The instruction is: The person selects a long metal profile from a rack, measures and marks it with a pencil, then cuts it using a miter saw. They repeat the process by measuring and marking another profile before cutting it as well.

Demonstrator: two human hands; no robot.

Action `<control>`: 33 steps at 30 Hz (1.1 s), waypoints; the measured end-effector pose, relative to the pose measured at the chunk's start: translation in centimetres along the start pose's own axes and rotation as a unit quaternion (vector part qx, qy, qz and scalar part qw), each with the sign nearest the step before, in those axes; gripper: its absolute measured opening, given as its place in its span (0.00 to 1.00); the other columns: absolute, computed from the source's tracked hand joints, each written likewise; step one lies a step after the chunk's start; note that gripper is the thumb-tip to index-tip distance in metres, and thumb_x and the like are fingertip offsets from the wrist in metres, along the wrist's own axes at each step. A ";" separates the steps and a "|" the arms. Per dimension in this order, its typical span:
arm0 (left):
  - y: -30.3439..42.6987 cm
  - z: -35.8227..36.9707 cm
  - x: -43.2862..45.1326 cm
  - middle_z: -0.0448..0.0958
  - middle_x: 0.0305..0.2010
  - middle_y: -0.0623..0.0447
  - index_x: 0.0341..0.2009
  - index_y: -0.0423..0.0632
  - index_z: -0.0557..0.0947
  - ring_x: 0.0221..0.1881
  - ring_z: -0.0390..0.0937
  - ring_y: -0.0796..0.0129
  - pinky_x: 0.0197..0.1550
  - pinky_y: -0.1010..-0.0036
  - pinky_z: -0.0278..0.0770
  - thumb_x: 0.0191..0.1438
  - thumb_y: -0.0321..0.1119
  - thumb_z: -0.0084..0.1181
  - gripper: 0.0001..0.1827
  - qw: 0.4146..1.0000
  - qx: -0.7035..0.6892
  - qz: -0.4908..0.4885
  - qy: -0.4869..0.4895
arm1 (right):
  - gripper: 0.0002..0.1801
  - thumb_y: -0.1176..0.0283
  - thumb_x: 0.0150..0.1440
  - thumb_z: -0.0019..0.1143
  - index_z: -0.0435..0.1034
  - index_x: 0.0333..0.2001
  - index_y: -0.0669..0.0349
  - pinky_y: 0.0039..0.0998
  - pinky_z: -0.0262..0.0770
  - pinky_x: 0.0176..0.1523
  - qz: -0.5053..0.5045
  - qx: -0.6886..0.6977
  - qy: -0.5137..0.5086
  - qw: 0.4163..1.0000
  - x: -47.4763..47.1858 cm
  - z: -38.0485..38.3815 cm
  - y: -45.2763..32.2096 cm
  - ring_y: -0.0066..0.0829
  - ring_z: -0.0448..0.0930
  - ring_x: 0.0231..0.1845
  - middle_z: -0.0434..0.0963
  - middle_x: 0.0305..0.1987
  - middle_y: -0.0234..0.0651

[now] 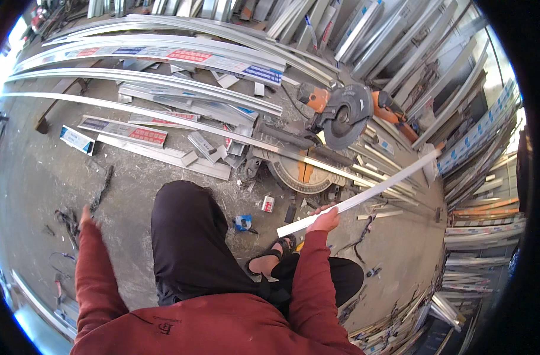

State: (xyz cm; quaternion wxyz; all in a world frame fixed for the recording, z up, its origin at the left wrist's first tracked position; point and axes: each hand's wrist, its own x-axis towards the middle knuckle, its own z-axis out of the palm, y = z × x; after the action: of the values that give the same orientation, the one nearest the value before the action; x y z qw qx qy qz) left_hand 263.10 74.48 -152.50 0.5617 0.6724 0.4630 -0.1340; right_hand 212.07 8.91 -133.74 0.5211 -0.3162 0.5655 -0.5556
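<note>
A long white metal profile (376,184) is gripped near its lower end by my right hand (325,220). It slants up and to the right, past the front of an orange and black mitre saw (344,117). The saw's head is raised above its round base. Another long, thin profile (199,125) lies across the saw's base and runs far to the left. My left hand (87,218) is stretched out to the left over the floor, blurred, with fingers extended and nothing visible in it. Near it lies a dark strap-like piece (102,191).
Long profiles (150,80) lie left of the saw, with offcuts (201,145) around them. A blue tape measure (243,223) and a small red and white box (268,204) are on the floor by my feet. Stacked profiles (483,230) line the right side; others lean at the back.
</note>
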 end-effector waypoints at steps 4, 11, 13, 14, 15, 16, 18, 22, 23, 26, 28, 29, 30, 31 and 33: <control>1.4 21.2 -7.1 0.79 0.43 0.51 0.53 0.50 0.78 0.44 0.76 0.58 0.48 0.66 0.73 0.57 0.46 0.53 0.22 0.862 0.271 0.299 -0.307 | 0.12 0.60 0.62 0.35 0.63 0.36 0.56 0.36 0.67 0.20 0.106 -0.008 0.005 0.994 6.2 -1.6 3.8 0.31 0.67 0.15 0.66 0.22 0.32; -1.7 38.9 -37.6 0.74 0.54 0.45 0.48 0.47 0.78 0.57 0.69 0.50 0.59 0.61 0.67 0.46 0.38 0.62 0.23 0.395 0.463 0.686 -0.399 | 0.31 0.42 0.61 0.40 0.62 0.52 0.60 0.41 0.67 0.53 0.045 0.111 -0.019 0.993 21.1 -2.9 -5.1 0.32 0.67 0.55 0.64 0.57 0.38; -3.2 42.7 -39.2 0.67 0.61 0.47 0.55 0.51 0.73 0.62 0.64 0.51 0.62 0.60 0.64 0.44 0.38 0.65 0.31 0.338 0.493 0.707 -0.378 | 0.32 0.52 0.62 0.47 0.59 0.63 0.61 0.37 0.64 0.60 0.047 -0.065 -0.117 0.990 23.0 -3.1 -0.5 0.34 0.66 0.61 0.68 0.61 0.37; -4.2 44.6 -40.0 0.66 0.62 0.47 0.56 0.51 0.72 0.62 0.63 0.51 0.62 0.60 0.63 0.43 0.39 0.65 0.32 0.309 0.485 0.730 -0.370 | 0.28 0.55 0.62 0.46 0.64 0.60 0.63 0.39 0.63 0.62 -0.014 -0.254 -0.142 0.957 23.7 -2.9 0.7 0.34 0.69 0.61 0.71 0.59 0.43; -5.1 46.2 -40.7 0.65 0.62 0.47 0.56 0.52 0.72 0.62 0.63 0.51 0.63 0.60 0.63 0.43 0.39 0.66 0.33 0.281 0.479 0.752 -0.355 | 0.21 0.63 0.61 0.47 0.72 0.52 0.66 0.32 0.68 0.56 -0.073 -0.378 -0.119 0.915 23.9 -1.9 2.0 0.32 0.75 0.53 0.78 0.49 0.41; -6.2 47.4 -41.4 0.66 0.61 0.45 0.53 0.52 0.73 0.63 0.63 0.52 0.61 0.60 0.64 0.41 0.40 0.68 0.32 0.262 0.493 0.757 -0.338 | 0.20 0.65 0.60 0.46 0.72 0.50 0.68 0.32 0.67 0.57 -0.132 -0.391 -0.152 0.898 24.2 -1.2 2.8 0.36 0.75 0.54 0.77 0.50 0.44; -7.5 49.1 -41.6 0.72 0.54 0.44 0.50 0.50 0.75 0.56 0.70 0.49 0.55 0.58 0.69 0.41 0.39 0.66 0.28 0.246 0.581 0.690 -0.355 | 0.19 0.69 0.58 0.45 0.72 0.49 0.69 0.33 0.67 0.58 -0.232 -0.402 -0.200 0.863 25.9 0.2 3.8 0.42 0.75 0.54 0.77 0.51 0.47; -10.5 50.8 -41.3 0.80 0.31 0.43 0.36 0.49 0.79 0.34 0.79 0.44 0.37 0.53 0.76 0.44 0.42 0.58 0.15 0.166 0.693 0.580 -0.394 | 0.19 0.74 0.54 0.43 0.72 0.48 0.67 0.35 0.67 0.57 -0.252 -0.420 -0.238 0.839 31.4 3.6 3.9 0.47 0.75 0.52 0.77 0.48 0.49; -11.2 49.8 -41.0 0.79 0.26 0.43 0.33 0.48 0.80 0.30 0.79 0.43 0.33 0.53 0.77 0.44 0.43 0.56 0.14 0.136 0.667 0.584 -0.442 | 0.18 0.73 0.54 0.45 0.72 0.47 0.67 0.36 0.67 0.58 -0.231 -0.410 -0.263 0.842 32.2 4.8 4.0 0.46 0.75 0.53 0.76 0.49 0.50; -13.8 47.9 -43.4 0.80 0.29 0.43 0.35 0.49 0.80 0.33 0.78 0.43 0.36 0.53 0.76 0.43 0.45 0.58 0.17 0.051 0.711 0.478 -0.513 | 0.17 0.70 0.54 0.51 0.72 0.47 0.64 0.37 0.69 0.56 -0.088 -0.328 -0.404 0.849 36.6 6.6 6.3 0.47 0.76 0.52 0.77 0.48 0.51; -15.4 46.8 -43.8 0.80 0.32 0.42 0.37 0.48 0.80 0.36 0.78 0.43 0.39 0.53 0.75 0.43 0.48 0.60 0.20 0.021 0.721 0.433 -0.540 | 0.17 0.70 0.54 0.52 0.72 0.46 0.64 0.38 0.69 0.55 -0.034 -0.310 -0.448 0.838 37.4 8.7 7.1 0.46 0.76 0.51 0.77 0.47 0.50; -15.9 46.3 -44.1 0.80 0.34 0.41 0.39 0.48 0.79 0.39 0.78 0.44 0.41 0.54 0.75 0.43 0.49 0.60 0.22 0.014 0.724 0.416 -0.550 | 0.17 0.70 0.54 0.52 0.73 0.46 0.64 0.38 0.69 0.55 -0.028 -0.312 -0.461 0.830 37.6 9.2 7.1 0.46 0.76 0.50 0.77 0.47 0.49; -16.7 46.1 -43.6 0.79 0.38 0.40 0.42 0.47 0.79 0.43 0.77 0.45 0.45 0.54 0.73 0.43 0.50 0.62 0.25 0.000 0.753 0.379 -0.537 | 0.17 0.69 0.54 0.53 0.73 0.46 0.64 0.38 0.69 0.55 -0.040 -0.324 -0.465 0.823 37.4 9.6 6.8 0.46 0.76 0.50 0.77 0.46 0.49; -17.1 45.9 -43.4 0.80 0.38 0.41 0.43 0.47 0.79 0.43 0.78 0.45 0.45 0.55 0.74 0.43 0.49 0.62 0.25 0.014 0.743 0.377 -0.553 | 0.17 0.69 0.53 0.53 0.73 0.46 0.64 0.38 0.69 0.54 -0.057 -0.335 -0.467 0.816 37.4 9.8 6.2 0.45 0.76 0.49 0.77 0.46 0.49; -17.8 45.7 -43.4 0.80 0.38 0.42 0.46 0.49 0.78 0.43 0.78 0.46 0.46 0.55 0.74 0.42 0.48 0.63 0.27 0.039 0.716 0.375 -0.587 | 0.17 0.69 0.53 0.54 0.73 0.46 0.64 0.39 0.69 0.53 -0.104 -0.364 -0.455 0.806 37.1 9.5 5.0 0.45 0.76 0.48 0.77 0.45 0.48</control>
State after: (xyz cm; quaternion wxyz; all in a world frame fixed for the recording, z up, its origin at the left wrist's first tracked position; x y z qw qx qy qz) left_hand 241.62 12.73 -148.56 -0.1379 0.5238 -0.6599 -0.5207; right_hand 212.61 -27.80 -145.79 0.5046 -0.7558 0.3884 -0.1525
